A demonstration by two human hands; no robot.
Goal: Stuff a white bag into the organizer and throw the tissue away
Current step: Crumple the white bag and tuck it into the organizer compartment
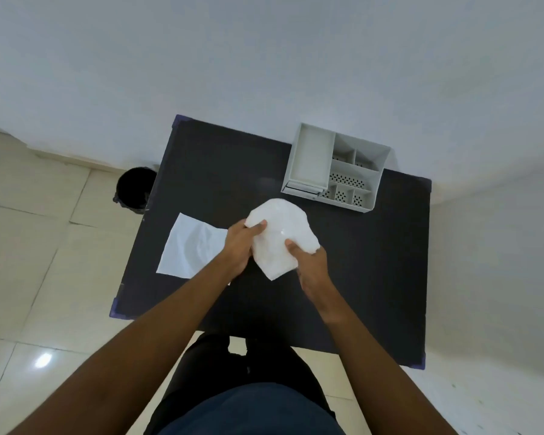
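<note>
Both of my hands hold a crumpled white bag point(280, 237) above the middle of the dark table point(374, 262). My left hand point(241, 246) grips its left edge near the top. My right hand point(311, 266) grips its lower right edge. A flat white tissue point(189, 246) lies on the table to the left, partly hidden by my left forearm. The grey-white organizer point(336, 167), with one long tray and several small perforated compartments, stands at the table's far right edge against the wall.
A black waste bin point(134, 189) stands on the tiled floor beside the table's far left corner. A white wall runs behind the table. My legs show below the table's near edge.
</note>
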